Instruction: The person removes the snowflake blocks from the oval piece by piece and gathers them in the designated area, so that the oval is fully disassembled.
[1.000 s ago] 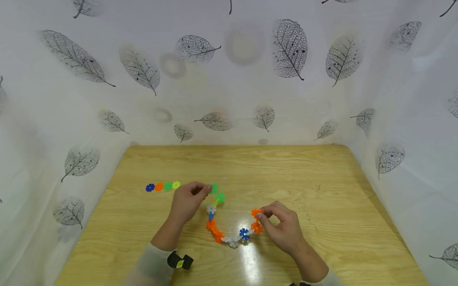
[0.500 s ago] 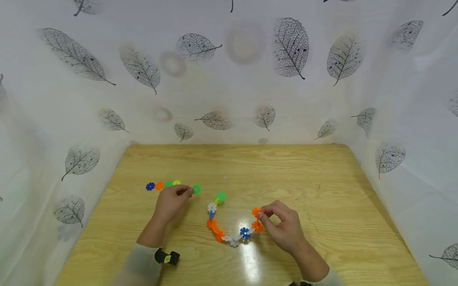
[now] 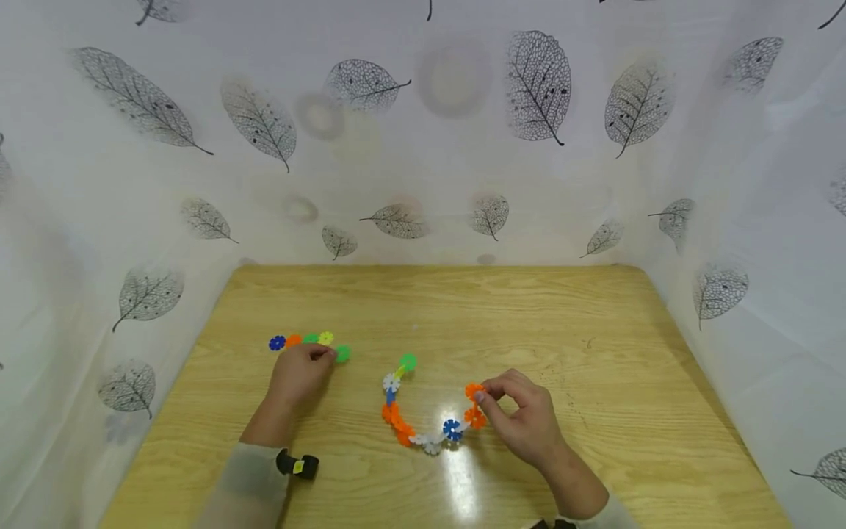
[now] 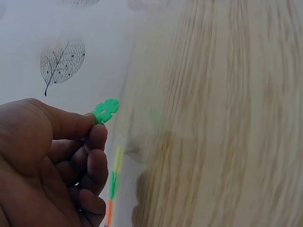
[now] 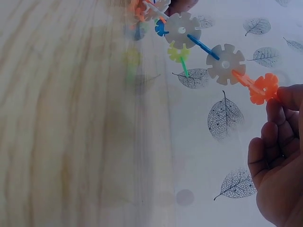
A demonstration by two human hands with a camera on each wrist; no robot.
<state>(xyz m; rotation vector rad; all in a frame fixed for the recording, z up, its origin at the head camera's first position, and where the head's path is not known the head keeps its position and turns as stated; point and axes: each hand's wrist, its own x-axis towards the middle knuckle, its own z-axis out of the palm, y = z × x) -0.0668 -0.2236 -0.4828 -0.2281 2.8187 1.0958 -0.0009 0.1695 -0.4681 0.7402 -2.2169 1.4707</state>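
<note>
1. Orange, white, blue, yellow and green plastic discs make up the chain (image 3: 405,435) nearest me, curving like a U over the wooden table (image 3: 661,441).
2. My right hand (image 3: 522,422) pinches the chain's orange end disc (image 3: 473,389) between thumb and fingertip; I'd call that the steadying half of the work.
3. Farther off, the chain's other end, a green piece (image 3: 408,362), sits free of both hands.
4. Across to the left, my left hand (image 3: 295,378) pinches a single green disc (image 4: 106,109), much of its slotted rim jutting past my fingertips (handy, since those notches need to be seen). It is apart from the chain and near the yellow disc (image 3: 326,338).
5. That yellow disc ends a row of four (image 3: 294,340), running through green and orange to blue; whether they are linked, I can't tell.
6. As I judge it, the step in hand is placing this loose green disc, on chain or row I can't say. Joining it would call for lining up slot with slot, then a gentle push.
7. Farthest away, leaf-printed cloth (image 3: 449,162) hangs beyond the table's back edge.
</note>
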